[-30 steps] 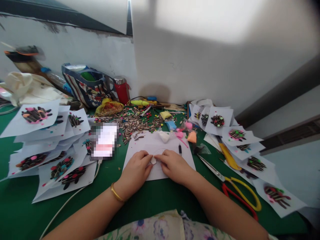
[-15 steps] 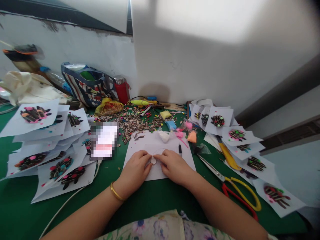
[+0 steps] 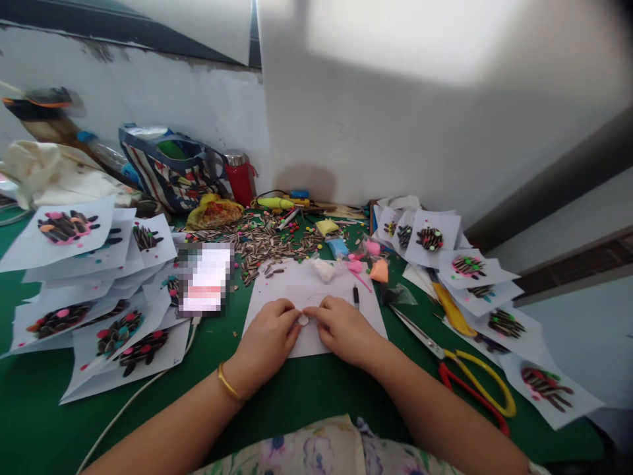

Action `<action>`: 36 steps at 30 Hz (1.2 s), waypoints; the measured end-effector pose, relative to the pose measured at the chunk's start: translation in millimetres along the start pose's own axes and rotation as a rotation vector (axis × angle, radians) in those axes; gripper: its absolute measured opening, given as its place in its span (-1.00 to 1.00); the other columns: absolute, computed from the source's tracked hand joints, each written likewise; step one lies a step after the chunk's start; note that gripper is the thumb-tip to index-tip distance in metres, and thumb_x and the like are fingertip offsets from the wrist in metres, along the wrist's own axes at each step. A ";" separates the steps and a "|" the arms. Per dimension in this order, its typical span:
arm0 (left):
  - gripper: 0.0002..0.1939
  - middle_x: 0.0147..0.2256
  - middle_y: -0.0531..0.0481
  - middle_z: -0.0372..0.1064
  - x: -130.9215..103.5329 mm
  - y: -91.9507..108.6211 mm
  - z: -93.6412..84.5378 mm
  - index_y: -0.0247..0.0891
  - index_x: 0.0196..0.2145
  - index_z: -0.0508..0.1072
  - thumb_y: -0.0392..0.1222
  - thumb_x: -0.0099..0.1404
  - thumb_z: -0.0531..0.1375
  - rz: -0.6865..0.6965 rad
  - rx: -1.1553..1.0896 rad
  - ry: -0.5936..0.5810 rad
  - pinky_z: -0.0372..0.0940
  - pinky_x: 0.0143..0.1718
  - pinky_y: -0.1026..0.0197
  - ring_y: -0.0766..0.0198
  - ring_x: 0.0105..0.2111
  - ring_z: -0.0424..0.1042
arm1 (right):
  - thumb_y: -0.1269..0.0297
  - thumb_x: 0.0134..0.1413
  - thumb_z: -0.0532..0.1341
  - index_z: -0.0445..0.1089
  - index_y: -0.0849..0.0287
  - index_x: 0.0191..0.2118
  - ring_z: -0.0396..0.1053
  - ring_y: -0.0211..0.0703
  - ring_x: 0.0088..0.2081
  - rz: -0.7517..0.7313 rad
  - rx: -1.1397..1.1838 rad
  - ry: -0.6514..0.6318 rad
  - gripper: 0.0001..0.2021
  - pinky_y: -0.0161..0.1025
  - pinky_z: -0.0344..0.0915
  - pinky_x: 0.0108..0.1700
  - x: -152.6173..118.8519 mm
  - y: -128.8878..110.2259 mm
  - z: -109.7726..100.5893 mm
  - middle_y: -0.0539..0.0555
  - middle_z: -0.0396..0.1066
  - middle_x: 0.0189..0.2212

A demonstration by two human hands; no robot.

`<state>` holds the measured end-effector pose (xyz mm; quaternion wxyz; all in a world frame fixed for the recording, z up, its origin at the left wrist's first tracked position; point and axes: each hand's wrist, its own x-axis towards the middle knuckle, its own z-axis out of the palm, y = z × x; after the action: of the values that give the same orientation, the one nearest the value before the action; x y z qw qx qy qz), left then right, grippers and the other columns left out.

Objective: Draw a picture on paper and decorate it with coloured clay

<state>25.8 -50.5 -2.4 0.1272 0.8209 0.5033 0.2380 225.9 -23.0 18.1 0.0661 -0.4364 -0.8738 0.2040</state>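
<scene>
Between the fingertips of both hands is a small piece of white modelling clay [image 3: 303, 320], partly covered by the fingers. My left hand [image 3: 267, 333] pinches it from one side, a gold bangle on that wrist. From the other side my right hand [image 3: 346, 330] presses its fingers against the same piece. Both hands rest over a white sheet of paper [image 3: 260, 284], where a faint drawn outline shows just beyond the fingers. A lump of white clay in clear wrap [image 3: 324, 269] lies at the sheet's far edge, and a black pen [image 3: 356, 295] lies to the right.
Sunflower seeds [image 3: 267, 241] and coloured clay bits spread behind the sheet. Large scissors [image 3: 440, 349] lie to the right. Stacked seed pictures stand at left [image 3: 119, 330] and right [image 3: 514, 326]. A phone [image 3: 205, 280] with a cable and a red flask [image 3: 240, 181] are at left.
Both hands stay in nearly the same place. The fingers have shifted very slightly around the white clay; nothing else has visibly moved.
</scene>
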 end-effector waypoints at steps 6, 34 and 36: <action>-0.81 -0.15 -0.12 0.36 -0.5 -0.6 1.3 -0.24 -0.13 0.46 -0.29 0.33 0.13 0.003 0.009 0.010 0.33 -0.03 0.02 0.13 -0.13 0.36 | 0.47 0.13 0.14 0.30 0.04 0.17 0.29 -0.11 -0.09 -0.008 0.033 0.021 -0.53 -0.20 0.17 0.01 -0.4 2.1 0.1 0.11 0.35 -0.14; -0.83 -0.15 -0.13 0.35 -0.8 2.3 0.3 -0.24 -0.14 0.44 -0.27 0.32 0.12 0.024 0.062 0.001 0.34 -0.05 -0.02 0.09 -0.13 0.36 | 0.47 0.14 0.13 0.34 0.06 0.14 0.28 -0.12 -0.10 -0.015 0.007 -0.001 -0.56 -0.22 0.17 -0.02 -0.9 1.0 -0.7 0.11 0.34 -0.17; -0.82 -0.14 -0.13 0.35 -1.1 2.0 0.8 -0.23 -0.13 0.44 -0.28 0.32 0.12 0.022 0.064 0.005 0.34 -0.04 -0.01 0.09 -0.13 0.36 | 0.46 0.14 0.13 0.32 0.08 0.16 0.29 -0.11 -0.09 -0.016 0.019 0.004 -0.55 -0.21 0.17 0.00 -1.0 2.0 -0.6 0.12 0.35 -0.15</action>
<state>27.4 -52.4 -2.5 0.0969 0.8295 0.5017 0.2253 228.1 -22.6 17.9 0.0737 -0.4292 -0.8751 0.2110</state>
